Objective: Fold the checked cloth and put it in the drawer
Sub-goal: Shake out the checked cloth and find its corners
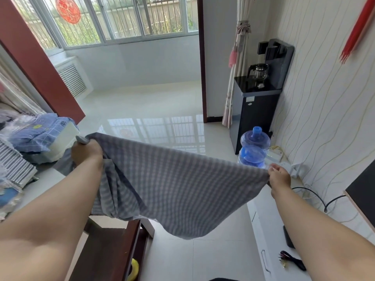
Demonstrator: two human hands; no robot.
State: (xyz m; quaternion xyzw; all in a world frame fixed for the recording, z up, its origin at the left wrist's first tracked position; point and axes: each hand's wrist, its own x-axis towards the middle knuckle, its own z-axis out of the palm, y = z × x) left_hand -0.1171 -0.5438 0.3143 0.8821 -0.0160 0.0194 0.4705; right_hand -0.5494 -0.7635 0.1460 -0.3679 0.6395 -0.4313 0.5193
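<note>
A grey-and-white checked cloth (168, 185) hangs spread in the air between my two hands, its lower edge sagging toward the floor. My left hand (86, 152) grips its upper left corner, bunched in the fist. Pinching the upper right corner, my right hand (279, 176) is held out near the wall. Below the cloth stands a dark wooden piece of furniture (109, 246) with an open compartment; whether it is a drawer I cannot tell.
A pile of blue and striped clothes (34, 134) lies on the surface at left. A white low cabinet (269, 224) with cables runs along the right wall. A blue water bottle (254, 147) and a black water dispenser (257, 102) stand further back on the tiled floor.
</note>
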